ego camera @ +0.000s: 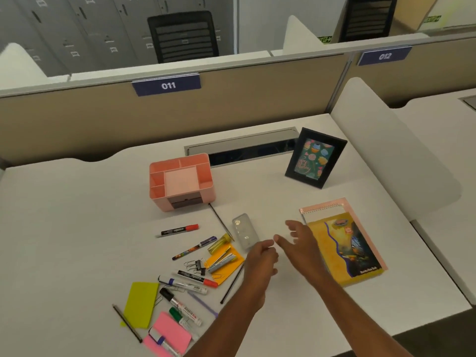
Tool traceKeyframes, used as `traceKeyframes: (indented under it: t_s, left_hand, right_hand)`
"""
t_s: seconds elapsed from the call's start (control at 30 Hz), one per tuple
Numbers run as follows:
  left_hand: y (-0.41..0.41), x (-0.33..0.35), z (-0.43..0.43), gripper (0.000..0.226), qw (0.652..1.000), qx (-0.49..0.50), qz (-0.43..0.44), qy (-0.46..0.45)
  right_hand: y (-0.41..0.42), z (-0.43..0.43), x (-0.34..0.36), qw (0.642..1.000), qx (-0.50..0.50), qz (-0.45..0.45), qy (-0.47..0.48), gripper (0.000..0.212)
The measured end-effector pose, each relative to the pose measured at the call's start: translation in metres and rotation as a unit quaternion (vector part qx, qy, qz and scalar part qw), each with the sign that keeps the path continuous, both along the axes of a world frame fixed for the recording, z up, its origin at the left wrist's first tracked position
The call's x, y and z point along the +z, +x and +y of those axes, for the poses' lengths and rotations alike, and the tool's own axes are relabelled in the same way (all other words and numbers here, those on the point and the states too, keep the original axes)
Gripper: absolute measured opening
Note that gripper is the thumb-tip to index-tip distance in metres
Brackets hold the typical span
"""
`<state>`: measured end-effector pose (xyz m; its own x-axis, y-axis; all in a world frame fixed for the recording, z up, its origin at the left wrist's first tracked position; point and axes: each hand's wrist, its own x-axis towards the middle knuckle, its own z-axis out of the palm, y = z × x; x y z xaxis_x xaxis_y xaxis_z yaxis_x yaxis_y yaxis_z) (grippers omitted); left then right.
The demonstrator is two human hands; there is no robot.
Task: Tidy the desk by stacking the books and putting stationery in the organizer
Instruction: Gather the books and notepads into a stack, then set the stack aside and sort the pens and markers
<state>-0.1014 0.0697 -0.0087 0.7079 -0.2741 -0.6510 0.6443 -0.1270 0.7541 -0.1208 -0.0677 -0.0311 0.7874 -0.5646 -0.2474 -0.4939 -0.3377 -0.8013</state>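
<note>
**Desk:** What are the fingers doing?

**Photographer:** The right hand (301,240) spreads straight fingers and grasps nothing, in front and to the right of the pink organizer (157,197). The left hand (262,256), just beside it on the organizer's side, has loosely curled fingers with nothing in them, though blur softens them.

**Desk:** And the books?

**Photographer:** The books (347,248) lie stacked farther right of the organizer than either hand, a yellow cover on a pink spiral notebook. The long axis runs away from the person, with the spiral edge at the far end. The cover's title is too small to read.

**Desk:** Any legible writing?

**Photographer:** The red-capped marker (180,230) just in front of the organizer lies crosswise, cap pointing right, and is labelled "camlin". A second Camlin marker (198,278), farther in front, also points its red cap right. Behind the organizer, partition plates read "011" (167,85) and "012" (385,56).
</note>
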Motion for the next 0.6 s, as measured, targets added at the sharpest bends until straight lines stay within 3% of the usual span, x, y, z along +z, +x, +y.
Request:
traceKeyframes:
  t_s: [0.2,0.37,0.6]
  left_hand:
    - [0.023,-0.005,0.048,0.024,0.993,0.112,-0.026,0.033]
    - [0.036,-0.004,0.062,0.021,0.993,0.112,-0.024,0.009]
    - [0.042,-0.005,0.067,0.025,0.996,0.092,0.006,-0.012]
  right_hand:
    - [0.032,0.043,-0.006,0.995,0.034,0.070,0.056,0.044]
    - [0.045,0.059,-0.020,0.993,0.014,0.078,0.089,0.019]
    - [0.049,0.066,-0.015,0.988,-0.023,0.057,0.139,0.016]
